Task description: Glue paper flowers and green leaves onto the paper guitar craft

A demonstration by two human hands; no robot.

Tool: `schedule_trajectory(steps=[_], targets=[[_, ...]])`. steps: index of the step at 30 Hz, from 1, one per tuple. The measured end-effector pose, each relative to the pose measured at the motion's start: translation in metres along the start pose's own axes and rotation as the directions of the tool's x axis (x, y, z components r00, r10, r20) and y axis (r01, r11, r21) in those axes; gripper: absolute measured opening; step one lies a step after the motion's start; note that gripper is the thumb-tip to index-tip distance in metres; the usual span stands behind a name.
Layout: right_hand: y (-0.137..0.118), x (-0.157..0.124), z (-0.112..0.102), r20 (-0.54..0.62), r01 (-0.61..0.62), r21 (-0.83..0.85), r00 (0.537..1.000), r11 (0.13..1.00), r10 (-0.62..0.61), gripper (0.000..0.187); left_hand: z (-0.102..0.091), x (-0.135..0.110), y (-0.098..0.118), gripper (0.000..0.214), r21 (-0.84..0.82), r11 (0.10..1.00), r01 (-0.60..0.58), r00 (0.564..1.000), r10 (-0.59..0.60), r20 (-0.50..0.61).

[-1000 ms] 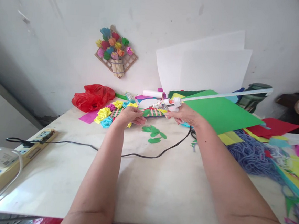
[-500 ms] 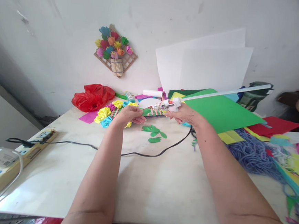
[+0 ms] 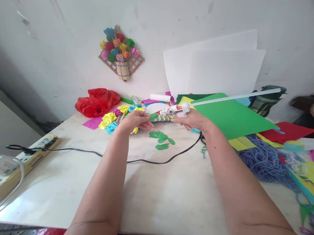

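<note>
One cream power strip (image 3: 36,158) lies at the left end of the pale counter (image 3: 161,201), a white adapter (image 3: 2,166) beside it and a black cord (image 3: 157,163) running from it across the top, passing beneath the left forearm. Farther back sit a crumpled red plastic bag (image 3: 97,102) and a magenta sheet (image 3: 92,122), then a cluster of crumpled paper flowers (image 3: 108,121) in yellow, blue and magenta. On the wall above hangs a lattice decoration (image 3: 121,55) of colourful blooms.

Next comes the left hand (image 3: 137,120), thumb and fingers pinching a green leaf (image 3: 154,116) over a pink-and-green criss-crossed panel (image 3: 163,118) that reaches rightward from the flowers. Several loose leaves (image 3: 162,146) lie in front of it on the counter.

A white glue gun (image 3: 183,108) follows, its nozzle end over the panel and a long translucent stick (image 3: 237,96) jutting from its rear. The right hand (image 3: 195,119) has its fingers curled around it. Beyond are a large green sheet (image 3: 227,116), a tangle of blue-grey yarn (image 3: 264,162) and, behind that, a red sheet (image 3: 289,132).
</note>
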State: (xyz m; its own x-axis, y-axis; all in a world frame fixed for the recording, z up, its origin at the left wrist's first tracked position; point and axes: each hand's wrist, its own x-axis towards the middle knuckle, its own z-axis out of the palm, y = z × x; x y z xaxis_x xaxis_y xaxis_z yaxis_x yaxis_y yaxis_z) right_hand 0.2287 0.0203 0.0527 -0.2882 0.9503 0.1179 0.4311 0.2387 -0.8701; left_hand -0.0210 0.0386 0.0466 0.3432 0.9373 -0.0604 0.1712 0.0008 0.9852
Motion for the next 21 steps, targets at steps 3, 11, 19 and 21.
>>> schedule_trajectory(steps=[3, 11, 19, 21], targets=[[-0.0004, -0.0006, -0.0003, 0.009, 0.001, -0.011, 1.0, 1.0, -0.001, 0.032, 0.0, 0.0004, 0.0002, 0.029, 0.001, 1.0, 0.007, 1.0, -0.007, -0.003], [-0.0037, -0.0028, -0.0004, 0.018, 0.003, -0.048, 1.0, 0.999, -0.002, 0.034, -0.0021, 0.0014, -0.0017, 0.028, 0.008, 1.0, 0.004, 1.0, -0.004, 0.01], [0.0001, -0.0009, -0.0005, -0.003, 0.023, -0.059, 1.0, 0.998, -0.024, 0.032, -0.001, -0.0005, -0.0004, 0.028, 0.022, 1.0, 0.006, 1.0, -0.006, 0.027], [0.0002, -0.0009, -0.001, -0.004, 0.017, -0.05, 1.0, 0.999, -0.018, 0.031, -0.0009, -0.0011, 0.0005, 0.028, 0.03, 1.0, 0.006, 0.999, -0.007, 0.033]])
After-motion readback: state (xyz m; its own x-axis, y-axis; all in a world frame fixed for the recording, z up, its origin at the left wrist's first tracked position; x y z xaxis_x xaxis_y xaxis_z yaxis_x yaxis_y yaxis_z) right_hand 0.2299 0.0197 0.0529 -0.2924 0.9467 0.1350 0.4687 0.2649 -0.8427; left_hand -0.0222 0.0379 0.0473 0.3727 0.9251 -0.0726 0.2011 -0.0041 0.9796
